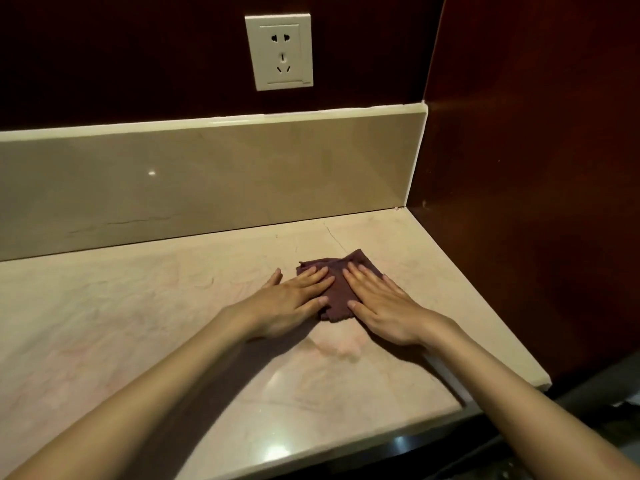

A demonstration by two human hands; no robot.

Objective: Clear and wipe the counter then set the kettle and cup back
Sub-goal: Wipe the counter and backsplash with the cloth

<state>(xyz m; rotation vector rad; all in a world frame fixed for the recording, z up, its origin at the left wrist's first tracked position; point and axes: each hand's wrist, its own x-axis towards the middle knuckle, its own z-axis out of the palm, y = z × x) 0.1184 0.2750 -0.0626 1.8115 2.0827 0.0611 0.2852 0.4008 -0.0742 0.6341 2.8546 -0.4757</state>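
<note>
A small purple-brown cloth (337, 292) lies flat on the pale marble counter (138, 306), toward its right end. My left hand (292, 303) presses on the cloth's left part with straight fingers, its thumb stretched out onto the bare counter. My right hand (381, 306) presses flat on the cloth's right part, fingers straight and pointing away from me. Only the strip of cloth between and beyond my fingers shows. No kettle or cup is in view.
A beige stone backsplash (207, 178) runs along the back of the counter. Above it a white wall socket (279, 51) sits in a dark wall. A dark red wooden side panel (536, 168) closes the right end. The counter's front edge (381, 441) runs at lower right.
</note>
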